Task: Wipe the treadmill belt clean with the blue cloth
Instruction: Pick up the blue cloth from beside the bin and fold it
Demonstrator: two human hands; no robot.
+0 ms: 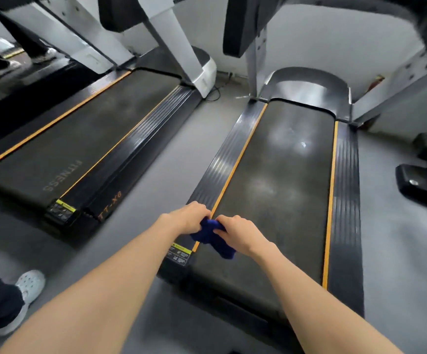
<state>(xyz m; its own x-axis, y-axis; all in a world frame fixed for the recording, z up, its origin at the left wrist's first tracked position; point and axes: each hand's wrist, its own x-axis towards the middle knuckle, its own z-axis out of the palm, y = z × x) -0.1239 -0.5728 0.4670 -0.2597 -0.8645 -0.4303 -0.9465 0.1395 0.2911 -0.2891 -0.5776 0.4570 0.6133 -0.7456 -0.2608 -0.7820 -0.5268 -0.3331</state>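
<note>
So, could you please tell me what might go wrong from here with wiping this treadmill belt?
The blue cloth is wadded up between the left hand and right hand. Wiped like that, it would likely clean only a narrow strip. The pale smudges lie far up the treadmill belt, so from the rear end they may be hard to reach and get missed. Pressing down hard could also make the belt slip under the cloth.

Grey floor [181, 154] under black treadmill [278, 175]

Two treadmills [79, 139] [284, 187] plainly seen, one blue cloth [222, 247], two hands [189, 218] [238, 232].
</note>
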